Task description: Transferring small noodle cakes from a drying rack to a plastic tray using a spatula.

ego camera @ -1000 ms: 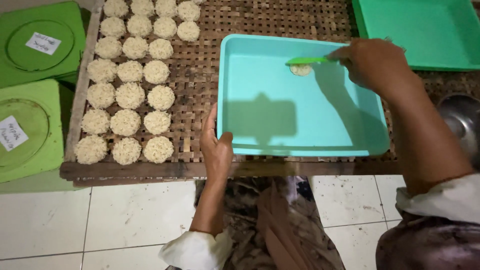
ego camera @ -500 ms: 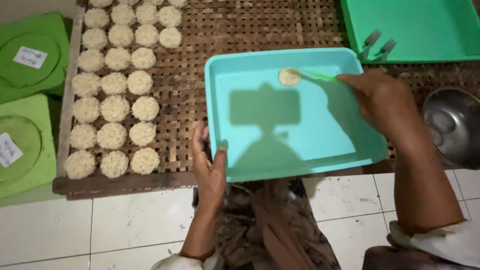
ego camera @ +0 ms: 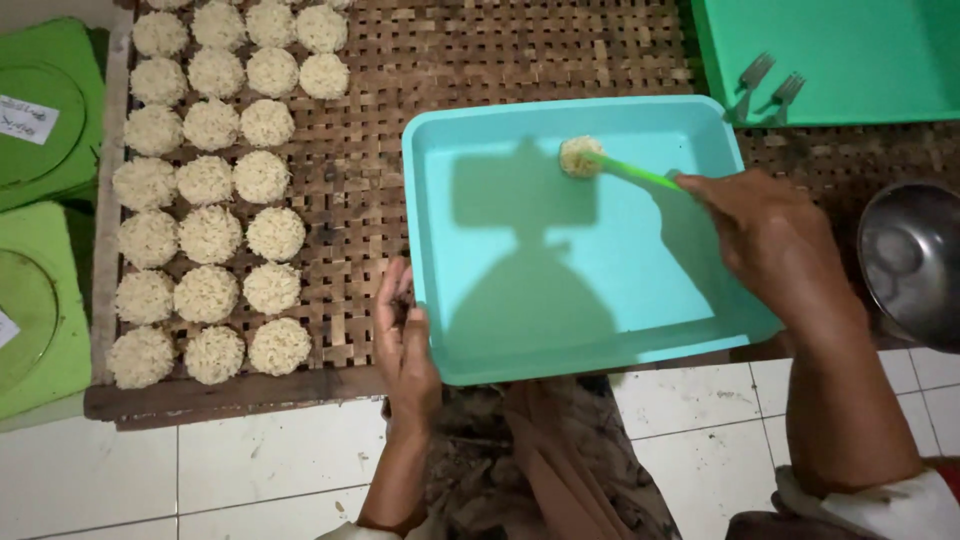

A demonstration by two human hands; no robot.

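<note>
A small round noodle nest is being pressed at the far middle of a turquoise tray, near the tray's back wall. It is being touched by the tip of a green fork, whose handle is running back to the right hand. The handle is being pinched between the thumb and the curled fingers of that hand, which is being held over the tray's right part. The tray is being steadied at its near left corner by the left hand; the fingers are being held straight and together, flat against the tray's outer left wall, with nothing clasped in them. A dark shadow is being cast across the tray's floor.

The tray is being supported on a woven bamboo mat, with its near edge overhanging the mat's front. On the mat's left part, well apart from the tray, dried noodle nests are being kept in 3 neat columns. Beyond the tray, at the top right, a green tray is being used to hold 2 metal forks. At the right edge a steel bowl is being partly shown. Along the left edge 2 green lids are being kept flat. A white tiled floor is being shown beneath the mat.
</note>
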